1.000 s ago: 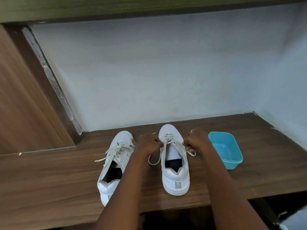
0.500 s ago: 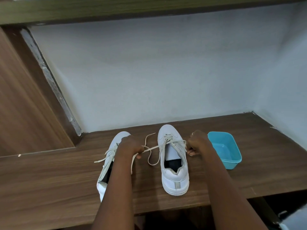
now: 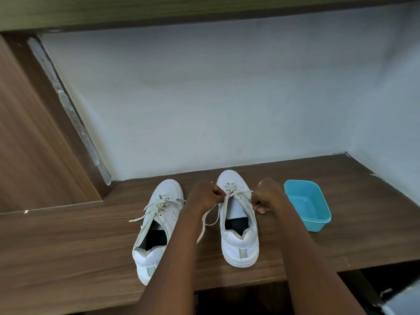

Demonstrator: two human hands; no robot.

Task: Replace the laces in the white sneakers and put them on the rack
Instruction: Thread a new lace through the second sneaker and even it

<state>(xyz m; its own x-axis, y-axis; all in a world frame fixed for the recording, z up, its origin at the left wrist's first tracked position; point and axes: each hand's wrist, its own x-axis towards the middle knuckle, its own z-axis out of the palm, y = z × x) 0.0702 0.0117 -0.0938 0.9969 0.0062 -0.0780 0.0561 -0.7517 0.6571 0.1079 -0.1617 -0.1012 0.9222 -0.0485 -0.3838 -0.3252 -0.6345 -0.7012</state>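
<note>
Two white sneakers stand toes away from me on the wooden shelf (image 3: 68, 242). The right sneaker (image 3: 238, 242) sits between my hands. My left hand (image 3: 204, 196) pinches its off-white lace (image 3: 209, 221) at the left side of the eyelets; a loop and a loose end hang down from it. On the shoe's right side, my right hand (image 3: 267, 196) grips the other end of that lace. The left sneaker (image 3: 156, 226) lies beside my left forearm with its laces loose and spread to the left.
A small turquoise plastic tub (image 3: 306, 205) stands just right of my right hand. A pale wall closes the back and right side. A wooden panel (image 3: 34, 155) rises at the left, and a shelf board (image 3: 181, 10) runs overhead.
My left hand had pulled the lace out to the left over the left sneaker; it has come back to the right sneaker's eyelets. My right hand stayed in place.
</note>
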